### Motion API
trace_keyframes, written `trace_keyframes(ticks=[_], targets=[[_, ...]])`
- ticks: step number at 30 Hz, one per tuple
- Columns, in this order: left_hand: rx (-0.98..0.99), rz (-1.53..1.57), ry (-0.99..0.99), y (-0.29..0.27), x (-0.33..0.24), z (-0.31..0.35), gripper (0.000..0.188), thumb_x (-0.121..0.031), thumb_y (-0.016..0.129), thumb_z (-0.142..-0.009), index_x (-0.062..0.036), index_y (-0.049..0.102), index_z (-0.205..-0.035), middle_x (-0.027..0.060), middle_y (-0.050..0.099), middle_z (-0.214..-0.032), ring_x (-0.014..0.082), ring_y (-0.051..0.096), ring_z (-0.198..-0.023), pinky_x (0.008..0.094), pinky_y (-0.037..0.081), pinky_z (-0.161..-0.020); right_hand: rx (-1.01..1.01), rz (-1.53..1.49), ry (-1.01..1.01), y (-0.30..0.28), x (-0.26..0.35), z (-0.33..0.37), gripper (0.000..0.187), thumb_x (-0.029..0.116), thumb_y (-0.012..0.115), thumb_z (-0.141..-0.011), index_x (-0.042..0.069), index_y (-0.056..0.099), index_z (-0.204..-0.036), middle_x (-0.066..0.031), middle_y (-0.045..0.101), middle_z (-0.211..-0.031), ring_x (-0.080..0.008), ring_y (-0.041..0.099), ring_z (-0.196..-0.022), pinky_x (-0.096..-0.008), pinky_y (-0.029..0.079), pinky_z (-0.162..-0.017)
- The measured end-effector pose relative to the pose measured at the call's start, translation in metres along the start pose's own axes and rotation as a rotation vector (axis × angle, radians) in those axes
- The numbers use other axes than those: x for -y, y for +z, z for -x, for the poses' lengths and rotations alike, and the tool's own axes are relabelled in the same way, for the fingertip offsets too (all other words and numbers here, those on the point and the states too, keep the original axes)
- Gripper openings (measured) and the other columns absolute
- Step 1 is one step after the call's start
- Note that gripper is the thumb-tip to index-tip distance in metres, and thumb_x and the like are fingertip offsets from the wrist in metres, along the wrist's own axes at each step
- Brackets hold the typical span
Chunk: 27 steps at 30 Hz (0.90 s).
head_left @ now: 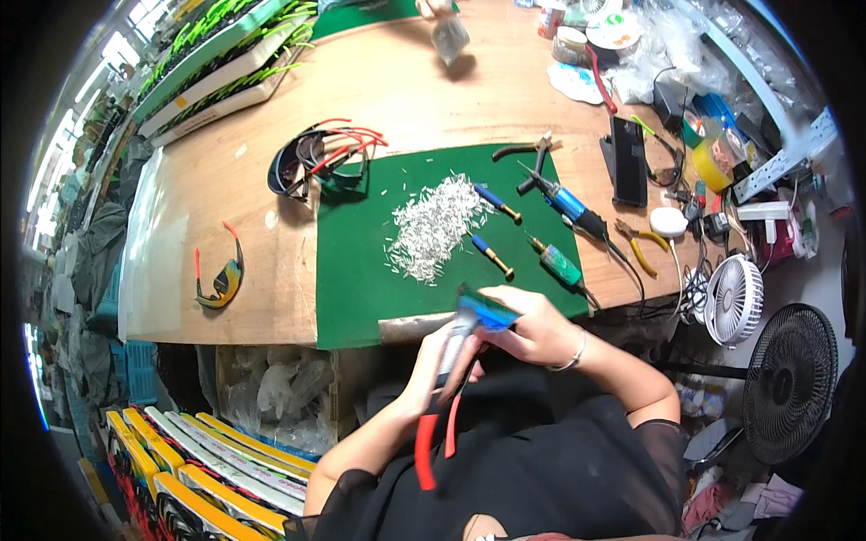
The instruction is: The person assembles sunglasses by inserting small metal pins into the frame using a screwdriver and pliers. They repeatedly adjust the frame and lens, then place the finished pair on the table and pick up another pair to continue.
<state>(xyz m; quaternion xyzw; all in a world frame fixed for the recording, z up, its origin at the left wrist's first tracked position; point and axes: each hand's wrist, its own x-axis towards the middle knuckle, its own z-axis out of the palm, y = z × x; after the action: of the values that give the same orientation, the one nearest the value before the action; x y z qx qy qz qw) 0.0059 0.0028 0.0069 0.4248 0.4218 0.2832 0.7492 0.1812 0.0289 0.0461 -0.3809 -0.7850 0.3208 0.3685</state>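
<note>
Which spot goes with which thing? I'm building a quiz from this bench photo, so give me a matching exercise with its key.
Things:
1. pile of small white parts
2. lone yellow-lensed glasses
3. white desk fan
4. red-armed glasses

Places:
A. bare wood, left of the green mat
B. in both hands
C. on the mat
D. off the table's right end

Pairs: 1-C, 2-A, 3-D, 4-B

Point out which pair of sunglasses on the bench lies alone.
The yellow-lensed pair with orange arms, by itself on bare wood left of the green mat; the others sit heaped together.

The matt green cutting mat (361,270) lies on a smooth pale wooden tabletop (379,90), bearing shiny small metal pieces (433,225).
</note>
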Motion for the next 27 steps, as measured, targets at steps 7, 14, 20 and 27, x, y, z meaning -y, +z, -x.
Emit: trace_keyframes(ticks=[7,14,20,27], targets=[[-0.062,0.404,-0.186,-0.006,-0.015,0.03,0.033,-0.022,0.044,-0.092,-0.0053,0.041,-0.121,0.0089,0.059,-0.097,0.0094,0.056,-0.056,0.0187,0.046,-0.048,-0.067,0.101,-0.002,0.022,-0.004,-0.022,0.021,0.008,0.057,-0.074,-0.001,0.056,-0.094,-0.0176,0.058,-0.079,-0.0325,0.059,-0.073,-0.0359,0.048,-0.064],[-0.044,0.441,-0.055,-0.023,-0.007,0.022,0.023,-0.014,0.042,-0.091,-0.0041,0.049,-0.111,0.0053,0.06,-0.086,0.0001,0.034,-0.044,0.0139,0.024,-0.04,0.006,0.128,0.073,0.027,0.005,-0.043,0.011,0.005,0.051,-0.082,0.002,0.057,-0.09,-0.0099,0.058,-0.065,-0.0225,0.061,-0.058,-0.0302,0.047,-0.052],[-0.027,0.46,-0.14,-0.029,-0.008,0.011,0.019,-0.009,0.041,-0.088,-0.0054,0.049,-0.105,0.0054,0.06,-0.084,-0.0003,0.031,-0.043,0.0141,0.021,-0.038,-0.067,0.133,0.019,0.039,-0.011,-0.044,0.013,0.003,0.049,-0.079,0.001,0.058,-0.088,-0.0121,0.061,-0.071,-0.0239,0.062,-0.06,-0.0301,0.049,-0.055],[-0.015,0.478,-0.265,-0.028,-0.002,-0.003,0.021,-0.013,0.038,-0.091,-0.0014,0.044,-0.107,0.0065,0.059,-0.082,0.0014,0.031,-0.042,0.0151,0.024,-0.037,0.038,0.112,0.208,0.036,-0.026,-0.04,0.014,0.007,0.052,-0.078,0.003,0.058,-0.089,-0.015,0.057,-0.07,-0.0297,0.06,-0.063,-0.0336,0.048,-0.055]])
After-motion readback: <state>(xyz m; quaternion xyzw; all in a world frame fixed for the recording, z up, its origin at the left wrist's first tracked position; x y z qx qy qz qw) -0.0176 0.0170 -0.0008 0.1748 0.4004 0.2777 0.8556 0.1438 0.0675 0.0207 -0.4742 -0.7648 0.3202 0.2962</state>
